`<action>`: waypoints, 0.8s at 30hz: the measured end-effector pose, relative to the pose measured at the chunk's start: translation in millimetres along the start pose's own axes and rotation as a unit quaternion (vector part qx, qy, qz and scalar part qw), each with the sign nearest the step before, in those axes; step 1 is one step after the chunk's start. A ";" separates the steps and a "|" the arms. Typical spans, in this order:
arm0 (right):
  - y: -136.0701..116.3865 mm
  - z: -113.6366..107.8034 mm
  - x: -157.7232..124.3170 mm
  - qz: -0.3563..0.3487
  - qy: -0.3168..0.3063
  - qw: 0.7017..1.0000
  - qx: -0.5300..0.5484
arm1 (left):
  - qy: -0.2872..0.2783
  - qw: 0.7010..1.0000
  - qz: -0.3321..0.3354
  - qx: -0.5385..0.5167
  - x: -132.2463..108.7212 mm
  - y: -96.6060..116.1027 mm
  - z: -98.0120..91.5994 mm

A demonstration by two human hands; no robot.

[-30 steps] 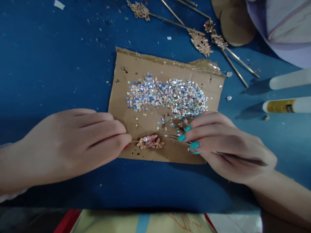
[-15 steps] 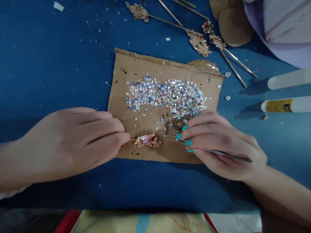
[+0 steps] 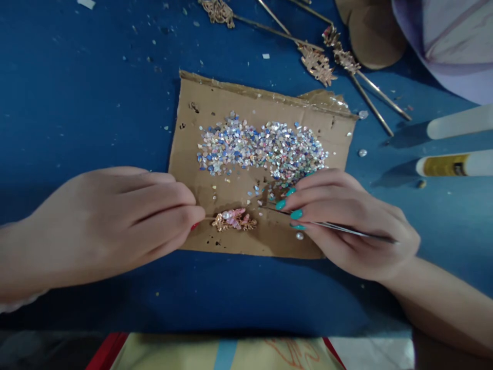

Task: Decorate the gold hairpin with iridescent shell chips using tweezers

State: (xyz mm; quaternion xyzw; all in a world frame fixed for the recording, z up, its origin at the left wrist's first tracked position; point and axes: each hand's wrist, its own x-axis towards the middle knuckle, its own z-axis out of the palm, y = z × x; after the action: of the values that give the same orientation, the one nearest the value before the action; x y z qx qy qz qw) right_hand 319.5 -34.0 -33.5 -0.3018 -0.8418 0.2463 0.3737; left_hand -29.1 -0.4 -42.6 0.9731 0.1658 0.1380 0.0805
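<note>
My left hand is closed on the thin stick of a gold hairpin, whose ornate head carries pink pieces and a white pearl. The hairpin head is over the lower part of a cardboard piece. In my right hand is a pair of metal tweezers, its tips pointing left near a few loose chips beside the hairpin. A heap of small shiny chips, blue, white and pink, lies on the cardboard above both hands. Close under my right fingers rests a loose pearl.
Several more gold hairpins lie on the blue table at the back. To the right are a white tube and a bottle with a yellow label. A lilac object fills the far right corner.
A pearl now shows beneath my right fingers, and the pearl on the hairpin head faces the camera more plainly. My right hand has shifted slightly left; the view has moved a little.
</note>
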 end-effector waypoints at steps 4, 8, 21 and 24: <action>-0.9 0.6 -0.3 0.009 0.000 1.000 0.001 | -0.005 1.000 0.007 0.005 -1.0 -1.2 1.6; -2.6 -1.1 -0.8 0.013 -0.003 1.000 0.001 | -0.009 1.000 0.018 0.009 -2.8 -1.9 3.0; -2.8 -1.2 -3.0 0.022 -0.007 1.000 -0.005 | -0.011 1.000 0.009 0.009 -4.4 -2.7 2.7; -3.4 -0.4 -2.9 0.024 -0.001 1.000 0.003 | -0.005 1.000 0.006 0.003 -2.7 -1.9 1.8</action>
State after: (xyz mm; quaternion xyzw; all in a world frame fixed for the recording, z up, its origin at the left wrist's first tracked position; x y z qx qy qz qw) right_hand 320.3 -38.4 -32.5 -0.3209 -0.8340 0.2580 0.3673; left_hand -31.7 0.2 -45.3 0.9751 0.1599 0.1330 0.0773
